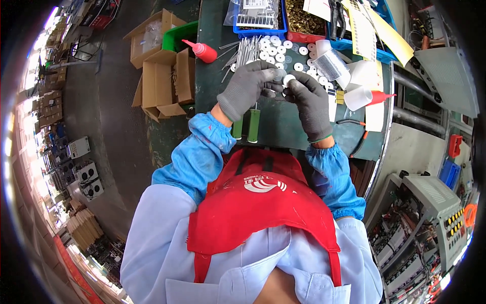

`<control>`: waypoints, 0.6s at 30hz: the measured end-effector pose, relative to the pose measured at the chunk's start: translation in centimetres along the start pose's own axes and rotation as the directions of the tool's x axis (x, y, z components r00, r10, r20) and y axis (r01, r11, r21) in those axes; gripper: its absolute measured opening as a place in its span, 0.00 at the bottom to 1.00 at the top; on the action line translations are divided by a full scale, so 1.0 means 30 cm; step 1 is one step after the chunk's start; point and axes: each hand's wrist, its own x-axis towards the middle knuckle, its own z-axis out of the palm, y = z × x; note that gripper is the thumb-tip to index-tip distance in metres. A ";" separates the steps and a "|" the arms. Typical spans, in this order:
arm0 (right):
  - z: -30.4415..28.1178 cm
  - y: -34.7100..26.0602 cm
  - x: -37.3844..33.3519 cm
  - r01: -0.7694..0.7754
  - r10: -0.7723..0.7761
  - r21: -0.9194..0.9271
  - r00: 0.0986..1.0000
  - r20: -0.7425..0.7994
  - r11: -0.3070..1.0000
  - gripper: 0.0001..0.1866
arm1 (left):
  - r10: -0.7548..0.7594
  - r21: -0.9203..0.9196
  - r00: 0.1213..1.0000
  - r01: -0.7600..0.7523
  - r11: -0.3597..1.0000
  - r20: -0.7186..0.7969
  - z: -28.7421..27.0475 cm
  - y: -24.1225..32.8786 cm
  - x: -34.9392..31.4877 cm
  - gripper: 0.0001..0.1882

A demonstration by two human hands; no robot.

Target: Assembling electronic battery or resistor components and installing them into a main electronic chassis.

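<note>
The person is fitting a small white disc (288, 79) onto something thin held between both gloved hands, by the look of it one of the metal pins (246, 50) lying at 11 o'clock from the hands on the green counter (283, 124). The left hand (248, 88) is curling closed, fingertips pinching toward the disc; whether it is gripping a pin I cannot tell. The right hand (311, 101) is pinching the disc between thumb and forefinger. Both forearms are reaching forward, wrists bent inward so the fingertips are meeting. More white discs (276, 50) are lying scattered at 12 o'clock. The next move probably calls for careful alignment of hole and pin.
</note>
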 end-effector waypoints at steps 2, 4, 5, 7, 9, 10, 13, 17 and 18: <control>0.002 0.000 -0.004 -0.006 0.005 -0.022 1.000 -0.012 1.000 0.15 | -0.021 -0.029 1.000 0.021 0.999 0.015 -0.006 0.001 -0.007 0.13; 0.007 -0.003 -0.011 0.001 -0.002 -0.043 1.000 -0.021 0.999 0.15 | -0.043 0.038 0.998 0.042 0.998 0.036 -0.007 0.005 -0.012 0.13; 0.008 -0.004 -0.015 0.007 -0.009 -0.063 1.000 -0.029 0.998 0.15 | -0.043 0.038 0.998 0.041 0.998 0.036 -0.011 0.000 -0.011 0.13; 0.008 0.008 -0.022 0.037 -0.039 -0.092 0.999 -0.020 0.995 0.15 | -0.004 0.115 0.998 -0.004 0.993 0.064 -0.016 -0.014 -0.005 0.13; 0.009 0.014 -0.028 0.067 -0.069 -0.122 0.998 -0.010 0.990 0.16 | -0.005 0.150 0.998 -0.004 0.989 0.060 -0.007 -0.023 -0.002 0.13; 0.012 0.015 -0.034 0.072 -0.074 -0.111 0.997 -0.021 0.991 0.15 | -0.008 0.185 0.998 -0.003 0.983 0.056 0.002 -0.021 -0.005 0.12; -0.004 0.023 -0.039 0.056 -0.060 -0.080 0.997 -0.042 0.995 0.14 | -0.062 0.293 0.995 0.037 0.955 0.077 0.017 0.008 -0.008 0.12; -0.042 0.045 -0.014 -0.011 -0.006 -0.141 0.993 -0.120 0.990 0.11 | -0.014 0.189 1.000 0.017 0.982 -0.014 -0.022 -0.065 0.098 0.14; -0.053 0.062 -0.007 -0.024 -0.006 -0.205 0.989 -0.148 0.979 0.10 | 0.028 0.149 0.996 -0.015 0.989 -0.085 -0.038 -0.091 0.130 0.16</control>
